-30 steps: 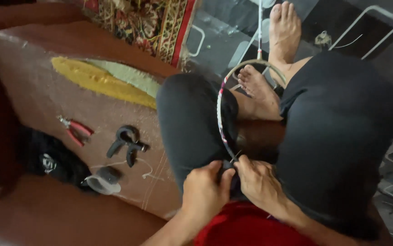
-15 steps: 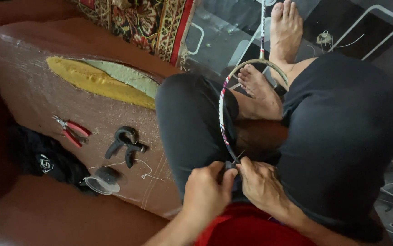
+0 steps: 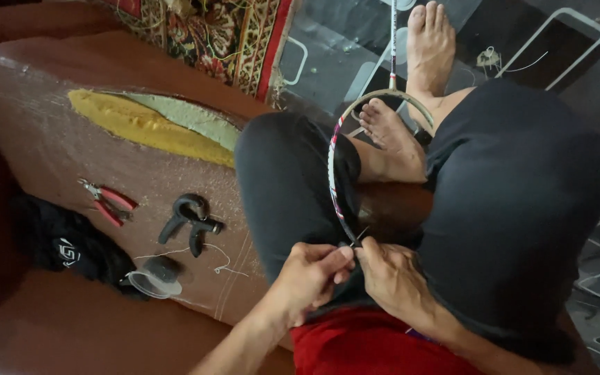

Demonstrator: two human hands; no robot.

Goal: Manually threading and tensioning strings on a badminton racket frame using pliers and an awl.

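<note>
A racket frame (image 3: 332,182) stands on edge between my legs, its head running from my lap toward my feet, its shaft (image 3: 393,42) pointing away over the floor. Both hands meet at the near end of the frame. My left hand (image 3: 311,276) pinches the rim there with thumb and fingers. My right hand (image 3: 391,276) presses against it from the other side, fingertips closed on a thin string or small tool at the rim; which one I cannot tell.
On the worn brown seat to my left lie red-handled pliers (image 3: 110,203), a black clamp tool (image 3: 187,217), a small clear lid (image 3: 150,282) and a black cloth (image 3: 70,243). A torn patch (image 3: 150,125) shows yellow foam. A patterned rug (image 3: 209,35) lies beyond.
The view has shifted slightly; both hands stay at the same spot on the frame with only small finger movements.
</note>
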